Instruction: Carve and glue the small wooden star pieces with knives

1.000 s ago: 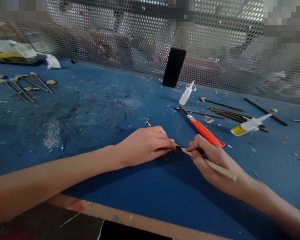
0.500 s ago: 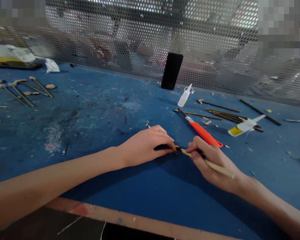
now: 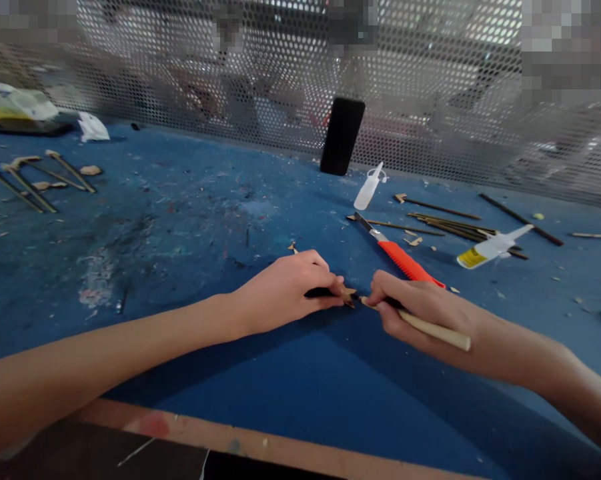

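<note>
Thumb and fingers of my left hand pinch a small brown pointed piece, perhaps wood, low over the blue tabletop. Most of that piece is hidden by the fingertips. My right hand is closed round a small brush with a pale handle, held like a pen. Its dark tip points left at the piece, at or very close to its edge; I cannot tell if they touch. Just beyond the right hand lies a craft knife with an orange handle and its blade out.
Two glue bottles, one standing tilted and one lying, are near thin dark sticks. A black phone leans on a perforated metal screen. Sticks with shaped ends lie at left. Wood scraps are scattered about.
The view has shifted slightly. The left fingers have moved a little, showing more of the brown piece. The brush has turned slightly in my right hand, its tip still by the piece.
</note>
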`<state>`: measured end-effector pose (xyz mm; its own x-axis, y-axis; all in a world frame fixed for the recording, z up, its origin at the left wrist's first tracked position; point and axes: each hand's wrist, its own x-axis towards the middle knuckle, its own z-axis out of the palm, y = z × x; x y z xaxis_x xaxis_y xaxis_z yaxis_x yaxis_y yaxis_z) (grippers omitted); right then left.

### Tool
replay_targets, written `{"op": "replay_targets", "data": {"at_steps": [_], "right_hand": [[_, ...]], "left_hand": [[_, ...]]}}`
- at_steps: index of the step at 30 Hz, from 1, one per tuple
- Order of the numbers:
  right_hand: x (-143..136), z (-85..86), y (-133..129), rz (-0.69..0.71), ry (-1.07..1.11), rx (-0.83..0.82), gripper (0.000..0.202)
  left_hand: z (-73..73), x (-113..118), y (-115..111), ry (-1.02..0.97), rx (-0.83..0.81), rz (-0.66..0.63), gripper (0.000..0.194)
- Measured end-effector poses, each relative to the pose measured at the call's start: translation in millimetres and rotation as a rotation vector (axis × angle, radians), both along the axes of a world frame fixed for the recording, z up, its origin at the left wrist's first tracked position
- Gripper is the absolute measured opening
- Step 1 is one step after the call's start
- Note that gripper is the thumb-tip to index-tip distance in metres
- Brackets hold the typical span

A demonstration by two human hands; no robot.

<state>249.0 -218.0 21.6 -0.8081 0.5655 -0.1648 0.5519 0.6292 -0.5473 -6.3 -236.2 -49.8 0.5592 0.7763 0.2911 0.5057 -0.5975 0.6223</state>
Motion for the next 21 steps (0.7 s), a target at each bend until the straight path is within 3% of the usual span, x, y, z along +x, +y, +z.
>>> {"op": "replay_targets", "data": {"at_steps": [7,10,21], "right_hand": [[-9,13.1,11,0.072,-0.065,-0.124,0.014],[-8,10.0,8,0.073,-0.042,-0.118,0.013],[2,-11.0,-10,0.08,-0.056,-0.022,0.012]], "left_hand": [[-6.4,-2,2,-0.02,0.073,-0.008,0.013],[-6.4,-1,2,-0.014,0.107,-0.017,0.012],[2.1,2,3,0.052,-0.017,0.017,0.009]]}}
